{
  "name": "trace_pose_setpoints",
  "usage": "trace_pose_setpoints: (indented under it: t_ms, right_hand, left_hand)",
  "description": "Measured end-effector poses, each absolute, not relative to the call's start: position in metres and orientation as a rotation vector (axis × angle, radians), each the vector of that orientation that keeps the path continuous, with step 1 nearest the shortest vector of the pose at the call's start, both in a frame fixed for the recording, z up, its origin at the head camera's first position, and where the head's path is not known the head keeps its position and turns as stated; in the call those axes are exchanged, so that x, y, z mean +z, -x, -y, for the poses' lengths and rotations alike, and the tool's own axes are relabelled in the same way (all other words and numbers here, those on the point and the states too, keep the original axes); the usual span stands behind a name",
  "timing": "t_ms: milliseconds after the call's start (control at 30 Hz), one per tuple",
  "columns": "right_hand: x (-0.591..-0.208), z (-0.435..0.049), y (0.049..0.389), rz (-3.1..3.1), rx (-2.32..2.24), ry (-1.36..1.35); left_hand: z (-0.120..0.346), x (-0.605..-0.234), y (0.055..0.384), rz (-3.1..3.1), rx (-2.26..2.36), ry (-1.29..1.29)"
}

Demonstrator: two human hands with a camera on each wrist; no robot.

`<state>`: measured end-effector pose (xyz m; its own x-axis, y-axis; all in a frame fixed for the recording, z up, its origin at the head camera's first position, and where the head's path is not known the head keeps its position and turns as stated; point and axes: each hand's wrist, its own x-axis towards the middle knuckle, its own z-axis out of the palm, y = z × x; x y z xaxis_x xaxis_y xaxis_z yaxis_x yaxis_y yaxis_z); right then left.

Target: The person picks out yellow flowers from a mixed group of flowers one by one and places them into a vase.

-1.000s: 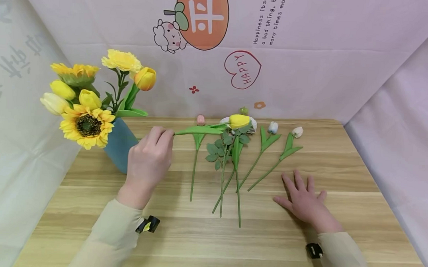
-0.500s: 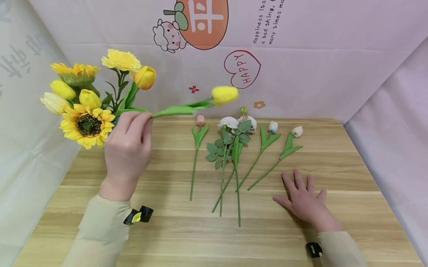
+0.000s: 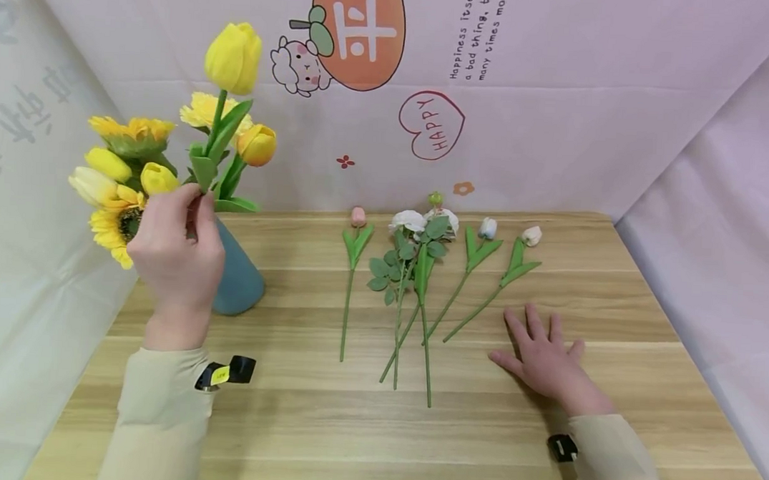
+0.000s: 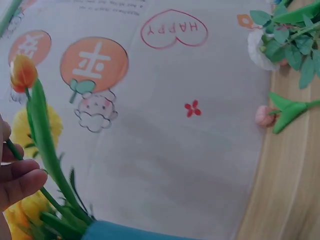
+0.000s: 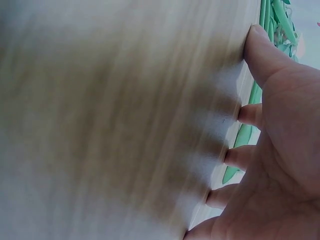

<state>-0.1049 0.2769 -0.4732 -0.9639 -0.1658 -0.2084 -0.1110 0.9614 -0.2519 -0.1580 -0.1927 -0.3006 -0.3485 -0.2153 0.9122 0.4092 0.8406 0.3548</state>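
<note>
My left hand [image 3: 179,256] pinches a yellow tulip [image 3: 233,58] by its stem, holding it upright over the blue vase [image 3: 236,273]. In the left wrist view the green stem [image 4: 49,197] runs between the fingertips and down toward the vase's rim. The vase holds a sunflower [image 3: 111,229], an orange tulip [image 3: 257,145], a yellow carnation-like bloom [image 3: 200,110] and several other flowers; my hand covers part of them. My right hand [image 3: 547,358] rests on the wooden table with its fingers spread, touching no flower.
On the table [image 3: 325,423] lie a pink tulip [image 3: 358,217], white roses [image 3: 407,222] crossed with other stems, a blue-white tulip [image 3: 487,229] and a pale tulip [image 3: 531,236]. A printed white cloth [image 3: 530,146] hangs behind the table, with cloth at both sides too.
My left hand has moved left to the vase with the yellow tulip and turned it from lying sideways to upright. The right hand has stayed in place.
</note>
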Motion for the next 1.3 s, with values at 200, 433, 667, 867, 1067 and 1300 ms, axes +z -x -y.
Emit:
trace_pose_setpoints:
  t_ms: [200, 433, 667, 867, 1067, 1300]
  right_hand:
    - [-0.477, -0.279, 0.104, -2.908, -0.371, 0.207]
    - [-0.478, -0.279, 0.104, -2.915, -0.351, 0.216]
    - [-0.475, -0.276, 0.104, -2.888, -0.317, 0.213]
    - [-0.47, -0.273, 0.104, -2.875, -0.313, 0.213]
    - [-0.47, -0.273, 0.104, -2.871, -0.322, 0.208]
    - [-0.47, -0.273, 0.104, -2.862, -0.338, 0.202]
  left_hand:
    - [0.19, -0.297, 0.152, 1.853, -0.641, 0.189]
    - [0.21, -0.312, 0.158, 2.006, -0.535, 0.077]
    - [0.225, -0.324, 0.156, 2.157, -0.502, -0.104]
    - [0.224, -0.327, 0.157, 2.111, -0.555, -0.088]
    - [0.222, -0.324, 0.161, 2.059, -0.62, -0.013]
    - [0.224, -0.323, 0.163, 2.125, -0.594, -0.017]
